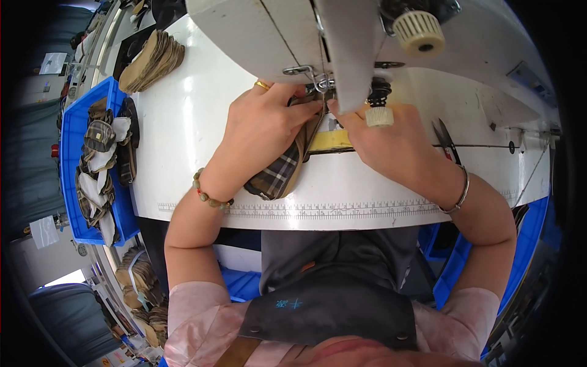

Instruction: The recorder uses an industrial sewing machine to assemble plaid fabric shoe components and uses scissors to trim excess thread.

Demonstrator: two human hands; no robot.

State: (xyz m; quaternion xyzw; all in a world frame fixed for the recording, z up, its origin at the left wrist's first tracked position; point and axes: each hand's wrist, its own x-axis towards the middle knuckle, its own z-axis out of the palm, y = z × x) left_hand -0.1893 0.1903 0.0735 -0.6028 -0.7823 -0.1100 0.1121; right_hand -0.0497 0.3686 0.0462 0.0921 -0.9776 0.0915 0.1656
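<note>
A plaid fabric piece with a tan edge lies on the white sewing table, its far end under the needle of the sewing machine. My left hand, with a ring and a bead bracelet, presses flat on the piece. My right hand, with a metal bangle, pinches the fabric edge right by the presser foot. The machine head hides the needle point.
A stack of tan cut pieces sits at the table's far left. A blue bin on the left holds several plaid and white pieces. Small scissors lie right of my right hand. More blue bins stand lower right.
</note>
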